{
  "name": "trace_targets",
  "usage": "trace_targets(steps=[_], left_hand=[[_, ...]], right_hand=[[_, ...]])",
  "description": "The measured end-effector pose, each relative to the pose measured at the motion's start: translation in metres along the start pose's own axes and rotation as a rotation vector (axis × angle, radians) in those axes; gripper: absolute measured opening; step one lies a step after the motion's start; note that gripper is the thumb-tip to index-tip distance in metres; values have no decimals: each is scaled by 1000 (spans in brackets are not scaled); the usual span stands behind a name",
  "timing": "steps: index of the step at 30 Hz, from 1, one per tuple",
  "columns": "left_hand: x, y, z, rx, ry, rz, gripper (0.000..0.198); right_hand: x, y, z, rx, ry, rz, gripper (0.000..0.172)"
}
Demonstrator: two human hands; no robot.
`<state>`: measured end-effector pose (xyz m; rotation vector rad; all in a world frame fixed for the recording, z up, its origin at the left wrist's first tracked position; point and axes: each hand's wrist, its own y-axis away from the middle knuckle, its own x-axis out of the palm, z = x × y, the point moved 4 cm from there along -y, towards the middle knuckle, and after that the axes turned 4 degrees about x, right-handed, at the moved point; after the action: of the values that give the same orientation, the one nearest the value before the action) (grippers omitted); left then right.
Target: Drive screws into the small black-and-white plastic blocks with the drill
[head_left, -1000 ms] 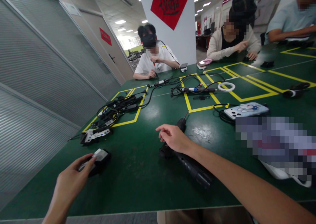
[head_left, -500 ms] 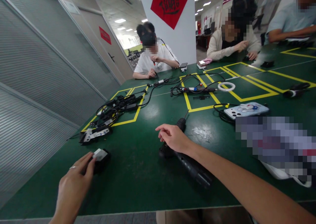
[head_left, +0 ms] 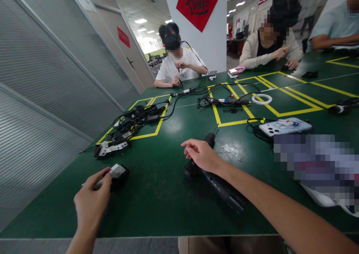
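My left hand (head_left: 94,194) is at the left near the table's front edge, thumb and fingers closed around the near end of a black block (head_left: 123,175) with a pale top patch. The hand hides part of that block. A black cordless drill (head_left: 221,190) lies at the middle with its thin bit aimed away from me. Over the drill's body rests my right hand (head_left: 200,155), index finger stretched to the left and the other fingers loosely curled. Nothing shows between those fingers, and the drill's middle is covered by the hand and wrist.
Tangled black cables (head_left: 140,119) lie at the left, with a flat metal-and-black part (head_left: 112,148) beside them. A phone (head_left: 286,126) and a blurred bag-like thing (head_left: 316,164) are at the right. A white ring (head_left: 261,99) lies farther back. Several people sit across the table.
The whole view has shifted slightly right. My left hand has turned a little, its fingers drawn closer on the black block. My right hand stays over the drill.
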<state>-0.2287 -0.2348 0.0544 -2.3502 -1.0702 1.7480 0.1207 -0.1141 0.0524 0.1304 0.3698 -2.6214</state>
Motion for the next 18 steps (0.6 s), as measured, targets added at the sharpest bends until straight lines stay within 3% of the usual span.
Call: trace_targets(steps=[7,18], left_hand=[[-4,-8,11,-181,141,79,54],[6,-1,1,-92,148,-55,45]], right_hand=[[-1,1,2,-3,9,4,26],[1,0,0,-14,53,-4,27]])
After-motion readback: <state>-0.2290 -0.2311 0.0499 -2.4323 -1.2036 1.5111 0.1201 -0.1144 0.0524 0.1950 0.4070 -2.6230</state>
